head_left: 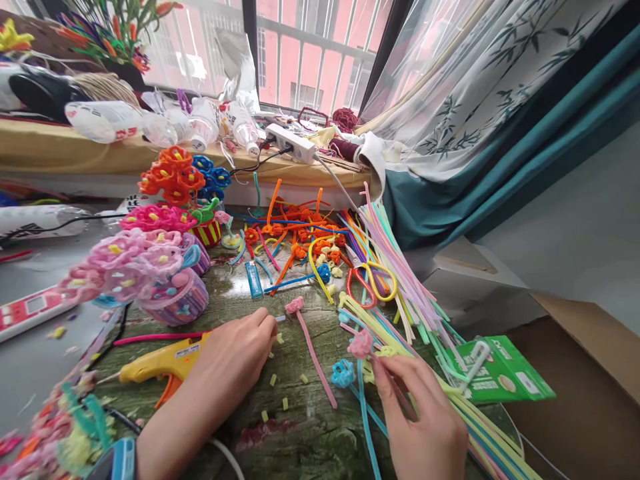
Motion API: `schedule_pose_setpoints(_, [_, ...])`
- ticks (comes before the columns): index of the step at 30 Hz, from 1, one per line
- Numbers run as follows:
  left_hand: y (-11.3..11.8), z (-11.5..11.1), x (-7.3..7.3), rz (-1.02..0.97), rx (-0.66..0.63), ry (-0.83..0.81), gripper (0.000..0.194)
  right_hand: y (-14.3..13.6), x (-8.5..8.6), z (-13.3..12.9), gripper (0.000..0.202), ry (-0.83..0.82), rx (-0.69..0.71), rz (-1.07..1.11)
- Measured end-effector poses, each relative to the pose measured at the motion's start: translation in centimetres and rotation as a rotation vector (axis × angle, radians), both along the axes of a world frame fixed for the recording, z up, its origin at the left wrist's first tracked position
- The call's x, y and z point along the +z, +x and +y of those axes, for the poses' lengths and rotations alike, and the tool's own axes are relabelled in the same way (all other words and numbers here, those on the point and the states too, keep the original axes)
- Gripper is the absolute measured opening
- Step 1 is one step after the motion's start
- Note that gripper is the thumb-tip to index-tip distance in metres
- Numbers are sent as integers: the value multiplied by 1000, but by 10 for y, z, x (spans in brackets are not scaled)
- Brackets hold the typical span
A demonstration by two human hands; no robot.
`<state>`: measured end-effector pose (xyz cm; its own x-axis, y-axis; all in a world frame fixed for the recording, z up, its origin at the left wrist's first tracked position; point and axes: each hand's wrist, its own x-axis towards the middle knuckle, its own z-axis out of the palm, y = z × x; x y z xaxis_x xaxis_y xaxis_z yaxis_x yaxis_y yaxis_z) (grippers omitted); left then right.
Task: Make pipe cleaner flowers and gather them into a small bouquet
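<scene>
My right hand [420, 407] pinches a pink pipe-cleaner flower [361, 343] close below its head. A blue pipe-cleaner flower [343, 373] lies just left of those fingers. My left hand [240, 353] is closed, knuckles up, over the back end of a yellow hot glue gun [160, 361]. Its fingertips are turned down and hidden, so what they hold cannot be seen. A clear glue stick end [281, 319] shows beyond the knuckles. Between my hands lies another pink flower [295, 305] on its pink stem [317, 360]. Small yellow bits [285, 403] are scattered nearby.
Finished flower pots [175, 297] stand at left. A blue lighter [253, 279], orange pipe-cleaner pieces [299, 251] and scissors [380, 280] lie ahead. Long pipe cleaners [400, 260] run down the right side beside a green packet [505, 370]. A power strip [291, 142] sits on the sill.
</scene>
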<state>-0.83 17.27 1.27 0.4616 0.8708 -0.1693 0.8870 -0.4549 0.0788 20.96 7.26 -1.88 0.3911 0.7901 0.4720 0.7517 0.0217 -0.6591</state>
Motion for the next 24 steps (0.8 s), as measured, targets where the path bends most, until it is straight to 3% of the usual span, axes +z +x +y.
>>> schedule_pose_setpoints(4, [2, 0, 5, 12, -34, 16, 26, -9, 12, 0, 22, -51, 36, 266])
schedule_pose_setpoints(8, [-5, -4, 21, 43, 2, 24, 28, -23, 23, 4, 25, -109, 107, 468])
schedule_pose_setpoints(11, [-15, -22, 36, 94, 173, 40, 28, -34, 27, 14, 27, -166, 238, 583])
schedule_pose_setpoints(14, [-17, -52, 42, 192, 508, 40, 30, -47, 28, 26, 29, -249, 416, 702])
schedule_pose_setpoints(15, [-15, -63, 41, 193, 599, 84, 30, -51, 27, 29, 29, -263, 438, 718])
schedule_pose_setpoints(17, [-9, -79, 36, 211, 660, 138, 34, -56, 25, 34, 32, -270, 435, 721])
schedule_pose_setpoints(19, [-1, -87, 29, 228, 759, 92, 39, -58, 22, 35, 35, -260, 446, 743])
schedule_pose_setpoints(24, [12, -80, 11, 143, 935, 114, 40, -60, 15, 27, 38, -226, 545, 872])
